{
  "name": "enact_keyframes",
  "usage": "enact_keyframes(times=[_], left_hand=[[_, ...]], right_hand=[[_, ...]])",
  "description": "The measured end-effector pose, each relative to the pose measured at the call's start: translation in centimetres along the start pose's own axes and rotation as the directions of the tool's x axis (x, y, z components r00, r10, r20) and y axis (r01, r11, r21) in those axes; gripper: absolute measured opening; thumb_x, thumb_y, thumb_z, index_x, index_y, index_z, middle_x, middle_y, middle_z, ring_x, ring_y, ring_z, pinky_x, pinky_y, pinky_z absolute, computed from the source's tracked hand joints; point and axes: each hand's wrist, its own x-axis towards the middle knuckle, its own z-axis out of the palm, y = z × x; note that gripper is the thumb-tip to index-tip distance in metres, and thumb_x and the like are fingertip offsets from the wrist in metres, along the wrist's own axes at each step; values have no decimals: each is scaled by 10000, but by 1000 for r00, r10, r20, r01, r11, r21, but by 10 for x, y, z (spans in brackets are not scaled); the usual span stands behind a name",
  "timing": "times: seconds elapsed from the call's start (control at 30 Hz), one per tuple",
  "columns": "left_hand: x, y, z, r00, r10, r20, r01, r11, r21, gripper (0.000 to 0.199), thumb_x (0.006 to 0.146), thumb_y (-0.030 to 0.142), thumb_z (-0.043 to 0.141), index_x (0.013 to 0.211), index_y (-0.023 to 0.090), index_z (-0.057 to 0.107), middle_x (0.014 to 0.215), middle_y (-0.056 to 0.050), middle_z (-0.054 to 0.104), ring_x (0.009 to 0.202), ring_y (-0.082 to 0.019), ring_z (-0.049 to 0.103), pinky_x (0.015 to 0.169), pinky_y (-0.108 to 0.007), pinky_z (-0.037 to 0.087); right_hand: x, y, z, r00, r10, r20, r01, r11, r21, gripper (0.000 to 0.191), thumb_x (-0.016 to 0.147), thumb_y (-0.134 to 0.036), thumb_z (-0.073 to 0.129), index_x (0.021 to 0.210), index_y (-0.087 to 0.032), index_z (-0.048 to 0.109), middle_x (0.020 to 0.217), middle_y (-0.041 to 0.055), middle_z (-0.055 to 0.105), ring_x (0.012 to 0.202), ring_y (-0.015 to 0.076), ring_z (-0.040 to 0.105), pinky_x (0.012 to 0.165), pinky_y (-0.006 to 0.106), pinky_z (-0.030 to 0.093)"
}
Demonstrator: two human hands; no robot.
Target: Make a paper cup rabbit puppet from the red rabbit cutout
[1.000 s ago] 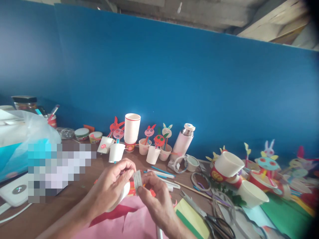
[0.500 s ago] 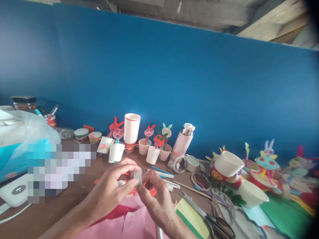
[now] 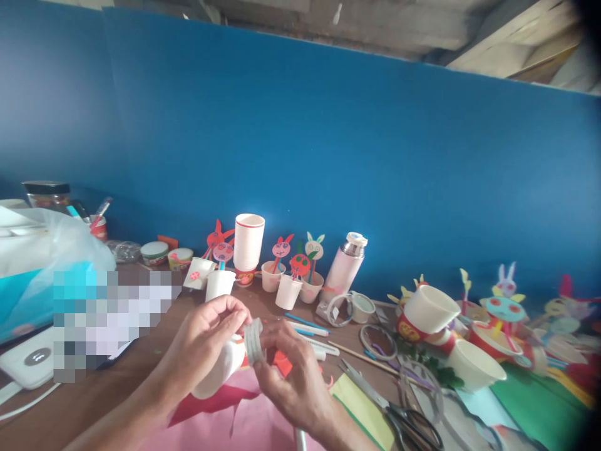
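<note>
Between thumb and fingers of my right hand [image 3: 291,369] is a small whitish, see-through strip [image 3: 253,341] with faint lines along it. My left hand [image 3: 206,338] is closed in a pinch just left of the strip's upper end. Whatever lies between its fingertips is too small to make out. Below my left hand a white paper cup [image 3: 218,371] lies tilted, partly hidden by the hand. Under it spreads pink paper [image 3: 235,419] with a darker red sheet. Orange-red paper pieces [image 3: 282,363] show behind my right fingers.
Scissors [image 3: 375,388] lie on yellow paper at the right, near tape rolls [image 3: 378,342]. Along the blue wall stand a cup stack [image 3: 248,241], paper rabbit figures in cups [image 3: 272,279] and a pink flask [image 3: 345,266]. A plastic bag [image 3: 61,244] sits at the left.
My hands have come slightly apart at the fingertips. My left hand has let go of the strip, which now stays in my right hand. More of the tilted cup shows.
</note>
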Motion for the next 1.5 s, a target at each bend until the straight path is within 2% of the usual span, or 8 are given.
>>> enact_keyframes(times=[0.17,0.3,0.4,0.63,0.93,1.1,1.33,1.5], left_hand=[[6,4,-4,990,-137,31,141,955,-262,292,819,435,623,704,173,568,657,33,563,617,-95,516,551,-191,392],[7,5,-8,974,-224,19,213,893,-397,199,817,339,644,765,163,567,789,3,633,646,-92,552,602,-198,456],[8,3,-9,978,-203,54,208,890,-407,153,837,289,618,773,161,564,813,-10,650,662,-99,572,603,-201,460],[9,-1,-13,971,-190,148,235,876,-421,160,846,305,623,786,165,576,815,-22,672,694,-120,611,590,-207,467],[7,5,-10,949,-220,226,308,803,-511,60,845,217,600,867,161,601,798,-47,693,663,-145,630,564,-232,486],[7,2,-9,934,-231,271,348,753,-558,190,826,223,610,994,142,649,863,-93,706,735,-181,644,604,-270,510],[8,-7,-9,903,-191,385,409,656,-634,249,831,307,576,981,149,698,855,-94,702,761,-204,641,606,-299,520],[11,-9,-9,898,-162,408,406,659,-633,380,761,426,633,983,126,705,853,-117,711,760,-220,645,605,-304,536]], right_hand=[[2,14,-7,988,-128,85,128,992,15,154,756,-79,537,820,-186,628,848,29,614,779,163,575,736,272,452],[2,22,-7,961,-252,114,245,967,68,116,753,-149,523,834,-183,598,863,45,619,795,177,563,730,283,443],[0,25,-7,972,-222,82,214,972,101,42,792,-227,550,791,-187,562,825,34,588,774,178,546,718,288,430],[0,29,-8,985,-173,1,171,978,123,287,852,-444,629,751,-180,578,820,38,598,759,180,540,706,284,407],[4,36,-23,999,7,-40,-3,995,97,230,906,-352,490,876,-154,603,733,23,564,666,169,529,638,281,416],[7,34,-31,998,-60,-35,62,997,50,168,900,-296,489,878,-168,597,794,30,592,728,173,547,685,277,429],[9,30,-38,994,-99,-48,99,995,-14,100,857,-232,496,843,-174,577,798,26,600,743,174,559,692,269,423],[9,30,-39,992,-121,-36,119,992,-51,94,843,-224,496,823,-176,575,793,32,608,732,176,568,684,275,424]])
